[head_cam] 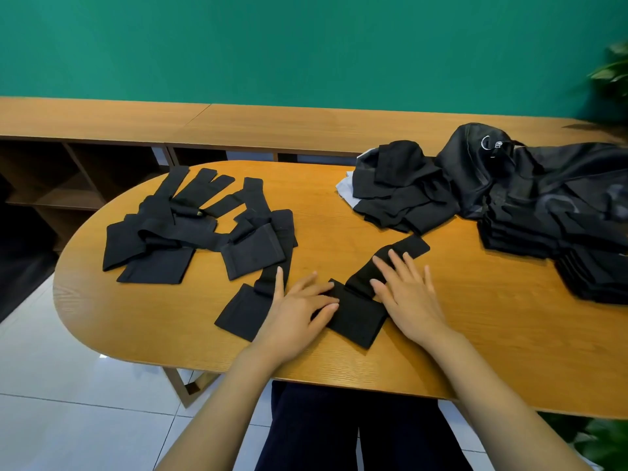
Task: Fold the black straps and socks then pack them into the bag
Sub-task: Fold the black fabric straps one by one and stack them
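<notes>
Pressed a black strap (356, 317) flat at lower centre with left hand (299, 311) and right hand (404, 294) both spread wide, seemingly midway: folded stack (530, 232) beside the bag (509, 171) at right, loose pile (190, 226) at left unfolded, packing pending.

No legible text; zip pull (498, 144) on the bag (465, 171) is blurred.

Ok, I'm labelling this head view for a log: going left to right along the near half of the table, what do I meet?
Loose straps → left hand → strap under both hands → right hand → stack of folded pieces.
</notes>
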`<action>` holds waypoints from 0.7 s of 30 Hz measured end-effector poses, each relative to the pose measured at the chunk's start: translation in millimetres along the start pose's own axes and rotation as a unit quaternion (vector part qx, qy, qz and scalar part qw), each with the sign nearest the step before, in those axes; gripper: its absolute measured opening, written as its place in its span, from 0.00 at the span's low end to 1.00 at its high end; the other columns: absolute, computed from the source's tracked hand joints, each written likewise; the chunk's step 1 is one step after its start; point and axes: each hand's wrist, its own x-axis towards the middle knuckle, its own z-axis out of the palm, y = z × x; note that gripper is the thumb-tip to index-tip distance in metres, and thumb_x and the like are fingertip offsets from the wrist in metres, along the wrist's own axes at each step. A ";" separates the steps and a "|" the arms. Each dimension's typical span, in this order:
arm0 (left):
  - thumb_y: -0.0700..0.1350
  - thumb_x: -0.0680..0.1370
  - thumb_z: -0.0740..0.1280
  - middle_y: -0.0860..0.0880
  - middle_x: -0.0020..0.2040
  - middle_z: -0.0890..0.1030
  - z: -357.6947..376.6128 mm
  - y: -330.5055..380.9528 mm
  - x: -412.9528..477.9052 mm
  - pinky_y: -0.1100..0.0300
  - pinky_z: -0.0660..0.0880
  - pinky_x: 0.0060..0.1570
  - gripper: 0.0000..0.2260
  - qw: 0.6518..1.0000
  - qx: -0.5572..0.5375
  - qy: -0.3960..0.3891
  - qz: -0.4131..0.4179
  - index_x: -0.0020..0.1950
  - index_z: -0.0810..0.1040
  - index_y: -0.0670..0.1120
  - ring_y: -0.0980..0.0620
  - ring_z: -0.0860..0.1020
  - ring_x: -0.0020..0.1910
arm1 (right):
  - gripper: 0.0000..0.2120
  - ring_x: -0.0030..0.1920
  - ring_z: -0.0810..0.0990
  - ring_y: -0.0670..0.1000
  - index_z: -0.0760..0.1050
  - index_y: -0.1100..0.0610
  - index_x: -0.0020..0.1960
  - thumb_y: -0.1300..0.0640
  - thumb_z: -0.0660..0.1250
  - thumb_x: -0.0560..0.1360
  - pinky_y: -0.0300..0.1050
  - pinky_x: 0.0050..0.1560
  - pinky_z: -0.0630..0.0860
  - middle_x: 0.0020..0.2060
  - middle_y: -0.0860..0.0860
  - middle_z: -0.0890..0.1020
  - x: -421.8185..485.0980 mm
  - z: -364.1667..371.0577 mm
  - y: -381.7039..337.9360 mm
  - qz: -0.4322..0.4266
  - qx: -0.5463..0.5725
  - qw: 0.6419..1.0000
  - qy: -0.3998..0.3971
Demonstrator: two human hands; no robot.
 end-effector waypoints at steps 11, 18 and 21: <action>0.62 0.81 0.46 0.55 0.75 0.67 -5.4 -34.5 -4.0 0.43 0.30 0.71 0.25 0.983 0.096 0.081 -0.134 0.73 0.68 0.56 0.51 0.55 0.77 | 0.22 0.77 0.48 0.41 0.64 0.43 0.71 0.37 0.50 0.80 0.58 0.76 0.34 0.76 0.39 0.60 -6.3 9.4 -19.7 -0.146 0.017 0.987 -0.069; 0.56 0.83 0.54 0.55 0.72 0.70 -18.9 -62.6 -4.6 0.40 0.29 0.70 0.19 0.973 0.132 0.069 -0.177 0.70 0.72 0.55 0.50 0.57 0.77 | 0.14 0.78 0.44 0.43 0.68 0.43 0.67 0.51 0.53 0.84 0.59 0.75 0.34 0.77 0.39 0.59 41.8 -1.2 -18.7 -0.150 0.054 0.982 -0.102; 0.55 0.82 0.57 0.53 0.68 0.74 -18.9 -63.1 -4.5 0.37 0.35 0.72 0.16 0.971 0.150 0.096 -0.160 0.66 0.76 0.53 0.48 0.63 0.74 | 0.18 0.78 0.48 0.46 0.68 0.45 0.70 0.43 0.52 0.83 0.57 0.76 0.39 0.77 0.42 0.60 40.3 -2.7 -34.5 -0.092 0.063 0.993 -0.042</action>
